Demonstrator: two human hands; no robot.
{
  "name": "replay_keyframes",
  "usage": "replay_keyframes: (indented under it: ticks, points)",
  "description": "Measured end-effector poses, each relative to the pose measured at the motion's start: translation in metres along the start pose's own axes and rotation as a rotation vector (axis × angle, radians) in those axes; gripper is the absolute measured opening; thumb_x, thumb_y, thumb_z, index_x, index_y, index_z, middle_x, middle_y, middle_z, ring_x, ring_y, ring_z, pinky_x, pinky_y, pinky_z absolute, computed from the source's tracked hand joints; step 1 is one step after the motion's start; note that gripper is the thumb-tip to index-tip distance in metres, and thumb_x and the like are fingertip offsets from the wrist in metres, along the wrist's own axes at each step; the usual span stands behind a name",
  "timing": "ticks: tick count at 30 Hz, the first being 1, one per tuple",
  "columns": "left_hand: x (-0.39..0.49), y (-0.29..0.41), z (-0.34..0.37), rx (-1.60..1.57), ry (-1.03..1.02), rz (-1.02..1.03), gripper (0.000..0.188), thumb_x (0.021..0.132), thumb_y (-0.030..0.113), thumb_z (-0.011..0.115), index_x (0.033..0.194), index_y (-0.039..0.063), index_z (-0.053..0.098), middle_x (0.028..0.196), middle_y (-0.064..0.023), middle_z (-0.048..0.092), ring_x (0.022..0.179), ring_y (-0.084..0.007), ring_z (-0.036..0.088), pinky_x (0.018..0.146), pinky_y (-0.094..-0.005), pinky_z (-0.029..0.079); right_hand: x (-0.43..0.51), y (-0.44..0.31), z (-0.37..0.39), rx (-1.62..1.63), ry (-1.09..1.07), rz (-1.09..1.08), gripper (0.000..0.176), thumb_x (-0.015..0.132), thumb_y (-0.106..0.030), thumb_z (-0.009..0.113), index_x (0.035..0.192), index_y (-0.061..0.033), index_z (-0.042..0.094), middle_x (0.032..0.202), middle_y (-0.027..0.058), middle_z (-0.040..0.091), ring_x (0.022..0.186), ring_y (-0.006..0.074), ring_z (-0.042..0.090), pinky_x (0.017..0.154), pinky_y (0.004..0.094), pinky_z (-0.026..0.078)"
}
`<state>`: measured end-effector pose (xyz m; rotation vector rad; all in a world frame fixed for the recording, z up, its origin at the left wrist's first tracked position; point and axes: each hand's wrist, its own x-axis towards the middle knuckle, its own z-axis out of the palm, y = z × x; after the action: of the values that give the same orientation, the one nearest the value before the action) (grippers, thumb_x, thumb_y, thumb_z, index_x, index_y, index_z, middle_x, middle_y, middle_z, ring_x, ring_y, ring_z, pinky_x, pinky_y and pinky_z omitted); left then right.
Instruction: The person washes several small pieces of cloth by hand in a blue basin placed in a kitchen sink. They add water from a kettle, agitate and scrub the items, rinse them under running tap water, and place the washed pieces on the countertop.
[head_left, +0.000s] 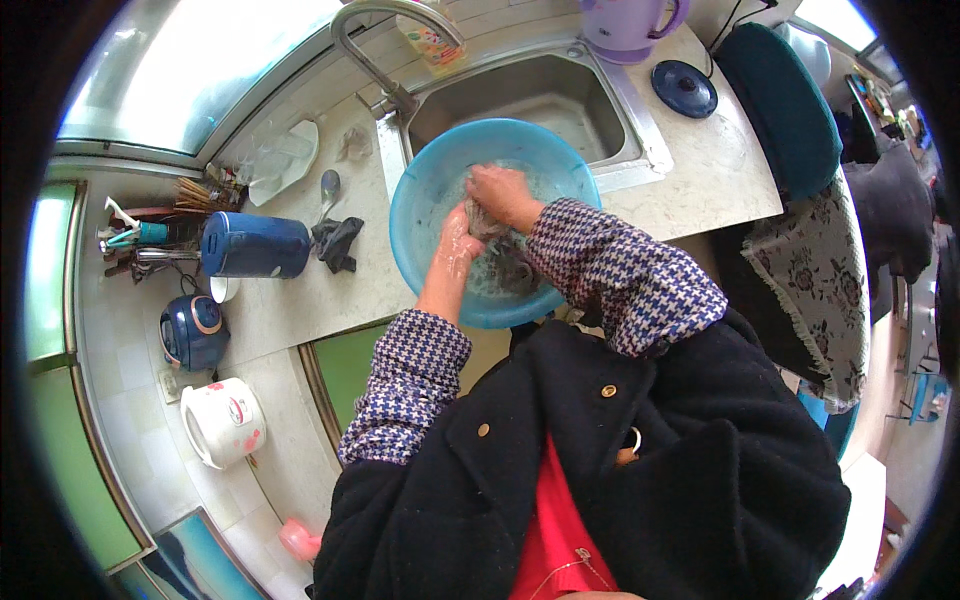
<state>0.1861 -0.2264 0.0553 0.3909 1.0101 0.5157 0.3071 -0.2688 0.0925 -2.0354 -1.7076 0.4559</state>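
A round blue plastic basin stands partly over the counter and the front edge of the steel sink. Soapy water lies in it, with dark wet cloth on the near right side. Both my hands are inside the basin, close together, gripping a greyish-brown wet cloth between them. My left hand holds it from the left, with suds on the wrist. My right hand is closed over its upper part, and its fingertips are partly hidden. Checked sleeve covers reach over both forearms.
Behind the basin are the steel sink and a curved faucet. A purple kettle and its dark base stand right of it. On the left counter lie a spoon, a black cloth and a blue container. A teal chair back borders the right.
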Motion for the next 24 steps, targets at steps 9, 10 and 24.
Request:
replay_keyframes:
  ticks: [9,10,24]
  points:
    - [-0.001,0.012,-0.004,1.155,0.148,0.898,0.029,0.090,0.021,0.049,0.111,0.002,0.057,0.111,-0.0113,0.058,0.098,-0.0219,0.055,0.085,-0.0349,0.042,-0.028,0.024,0.002,-0.405,-0.116,-0.289,0.027,0.073,-0.030,0.065,0.093,-0.0128,0.066,0.111,0.0131,0.057,0.106,0.0302,0.051,0.084,0.0497,0.041]
    - [-0.002,0.011,-0.001,1.193,0.050,0.929,0.030,0.091,0.024,0.049,0.112,0.003,0.058,0.110,-0.0115,0.058,0.096,-0.0217,0.055,0.084,-0.0343,0.042,-0.026,0.017,-0.002,-0.430,-0.170,-0.318,0.026,0.072,-0.030,0.065,0.092,-0.0126,0.067,0.107,0.0118,0.061,0.103,0.0291,0.055,0.082,0.0495,0.043]
    - [-0.038,0.005,0.033,-0.273,-0.450,0.192,0.049,0.093,0.046,0.039,0.117,0.005,0.050,0.116,-0.0104,0.056,0.104,-0.0256,0.055,0.094,-0.0442,0.041,-0.026,-0.016,-0.031,0.212,0.367,-0.424,0.028,0.074,-0.009,0.055,0.101,-0.0030,0.059,0.100,0.0178,0.057,0.087,0.0342,0.058,0.078,0.0408,0.048]
